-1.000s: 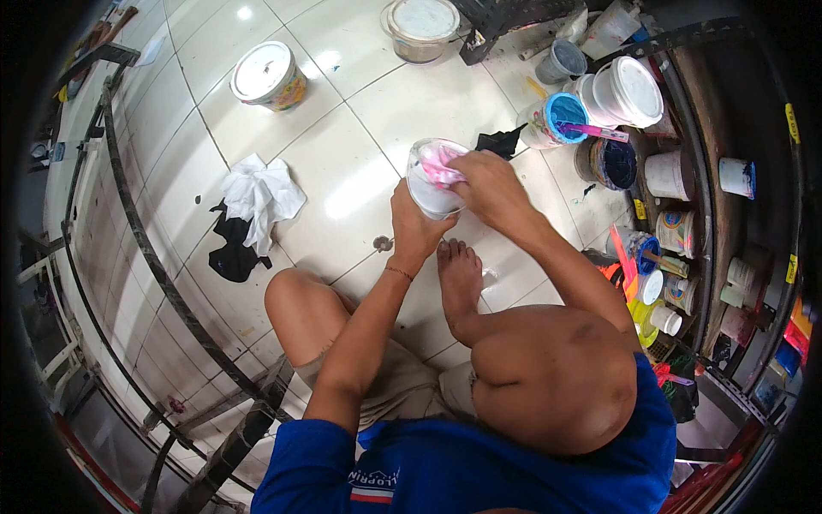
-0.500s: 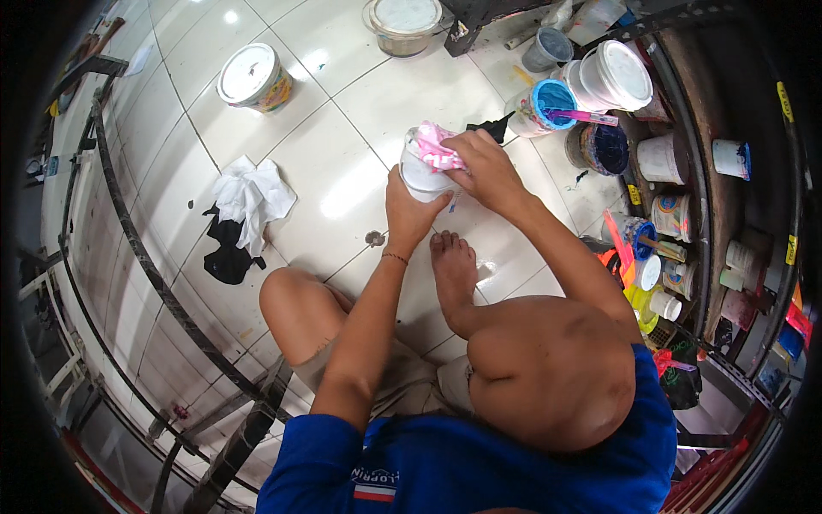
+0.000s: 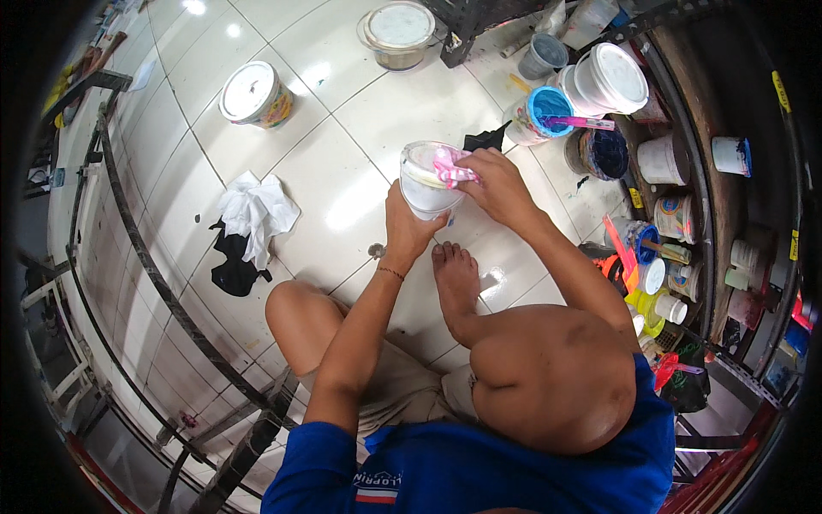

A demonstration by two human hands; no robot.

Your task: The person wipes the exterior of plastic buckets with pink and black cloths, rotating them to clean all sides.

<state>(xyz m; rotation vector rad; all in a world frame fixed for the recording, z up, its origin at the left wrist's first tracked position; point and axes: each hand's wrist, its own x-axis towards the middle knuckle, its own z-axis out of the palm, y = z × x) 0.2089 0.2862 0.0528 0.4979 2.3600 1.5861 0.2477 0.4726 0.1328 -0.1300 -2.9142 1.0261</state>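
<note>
A small white plastic bucket (image 3: 419, 194) is held above the tiled floor, in front of my bare foot. My left hand (image 3: 411, 224) is wrapped round its near left side, with the thumb across the front. In the closed fingers of my right hand (image 3: 498, 183) is a bunched pink-and-white cloth (image 3: 450, 166), which lies against the right side of the bucket's top rim. Whether the bucket's top is covered by a lid, I cannot tell. Behind my right hand a black rag (image 3: 486, 140) lies on the floor.
A lidded tub (image 3: 250, 92) and another lidded tub (image 3: 399, 29) stand farther off. White cloth (image 3: 257, 214) and black cloth (image 3: 233, 272) lie at left. Paint pots, including a blue one (image 3: 549, 110), crowd the right-hand shelf (image 3: 717, 206). A dark metal frame (image 3: 163, 270) curves along the left.
My right hand has drawn the pink-and-white cloth from over the bucket's top toward its right rim, baring more of the top. My left hand keeps its hold. The whole view has shifted slightly.
</note>
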